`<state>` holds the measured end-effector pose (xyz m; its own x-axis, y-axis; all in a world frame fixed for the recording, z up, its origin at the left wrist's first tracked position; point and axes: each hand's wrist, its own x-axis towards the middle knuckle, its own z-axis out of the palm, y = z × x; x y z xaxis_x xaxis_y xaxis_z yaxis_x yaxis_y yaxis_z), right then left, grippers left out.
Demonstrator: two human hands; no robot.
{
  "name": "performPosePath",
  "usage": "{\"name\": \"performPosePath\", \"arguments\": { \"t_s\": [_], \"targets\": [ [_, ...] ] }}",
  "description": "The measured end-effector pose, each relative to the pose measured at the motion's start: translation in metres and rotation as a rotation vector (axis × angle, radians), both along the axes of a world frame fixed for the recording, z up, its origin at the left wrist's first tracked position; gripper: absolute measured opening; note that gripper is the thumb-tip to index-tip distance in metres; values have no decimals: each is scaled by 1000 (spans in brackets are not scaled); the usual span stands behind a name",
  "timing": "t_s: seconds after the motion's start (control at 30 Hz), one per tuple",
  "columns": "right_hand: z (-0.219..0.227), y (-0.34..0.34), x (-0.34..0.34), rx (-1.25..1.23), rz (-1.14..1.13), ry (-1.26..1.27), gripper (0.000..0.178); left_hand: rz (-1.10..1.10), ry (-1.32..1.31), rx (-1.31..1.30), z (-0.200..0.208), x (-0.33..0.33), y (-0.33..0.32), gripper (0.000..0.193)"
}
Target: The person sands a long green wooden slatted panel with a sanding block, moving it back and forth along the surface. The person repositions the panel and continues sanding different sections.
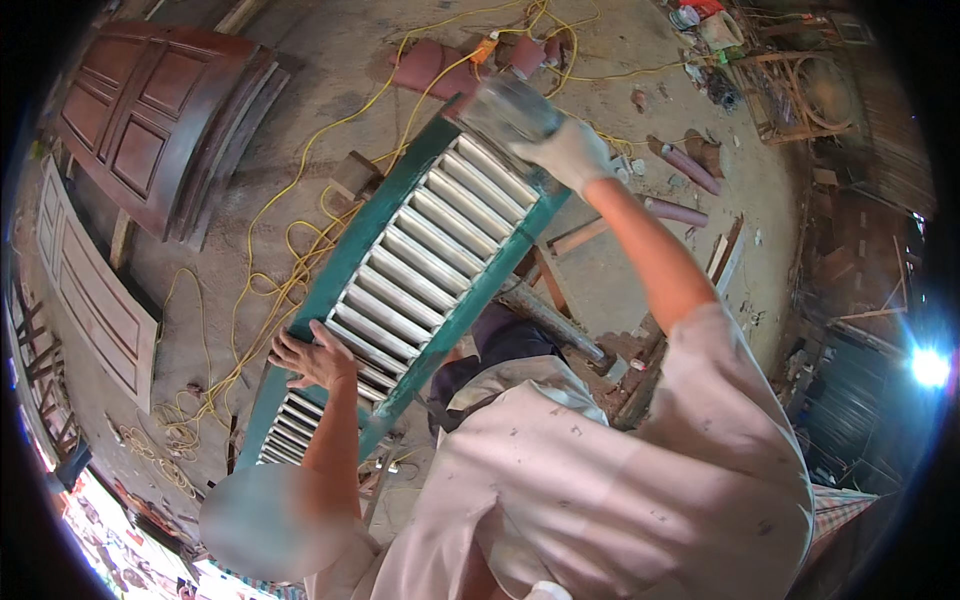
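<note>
A long louvered shutter panel (385, 290) slants across the middle in front of me, with a green frame and pale, silvery slats. My left hand (315, 355) is bare and lies on the frame near the crossbar between the two slatted sections, its fingers spread. At the far end, my right hand (570, 155), in a whitish glove, grips a grey, boxy tool (510, 112). That tool rests on or just over the end rail; motion smears it, so its kind is unclear. The glove partly hides the panel's far corner.
Brown panelled doors (150, 120) lie stacked at the far left, beside a paler door (95, 280). A yellow cord (290, 190) winds over the floor to an orange connector (484, 48). Reddish sheets (435, 70), rolled pieces (690, 168) and wood scraps (580, 237) lie around.
</note>
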<state>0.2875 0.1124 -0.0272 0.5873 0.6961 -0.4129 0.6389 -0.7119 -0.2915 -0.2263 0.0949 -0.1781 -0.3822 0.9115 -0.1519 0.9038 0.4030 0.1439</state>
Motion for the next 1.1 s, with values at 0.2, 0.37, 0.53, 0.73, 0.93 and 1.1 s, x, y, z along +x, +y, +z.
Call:
{"name": "performPosePath", "arguments": {
  "t_s": [0.2,0.37,0.53,0.73,0.93,1.1],
  "targets": [
    [15,33,-8,35,41,-31,80,-26,8,70,-3,-3,2,85],
    [21,-63,6,-125,-84,20,82,-43,9,71,-10,-7,0,84],
    [12,-103,13,219,-38,3,90,-6,44,58,-11,-6,-1,82],
    [-10,-30,24,479,152,-71,99,-16,49,41,-13,-6,2,80],
    [10,-44,0,307,147,-68,92,-32,21,60,-7,-7,-3,81],
    [19,-70,13,88,113,-87,96,-14,25,35,-4,-5,-3,76]
  ]
}}
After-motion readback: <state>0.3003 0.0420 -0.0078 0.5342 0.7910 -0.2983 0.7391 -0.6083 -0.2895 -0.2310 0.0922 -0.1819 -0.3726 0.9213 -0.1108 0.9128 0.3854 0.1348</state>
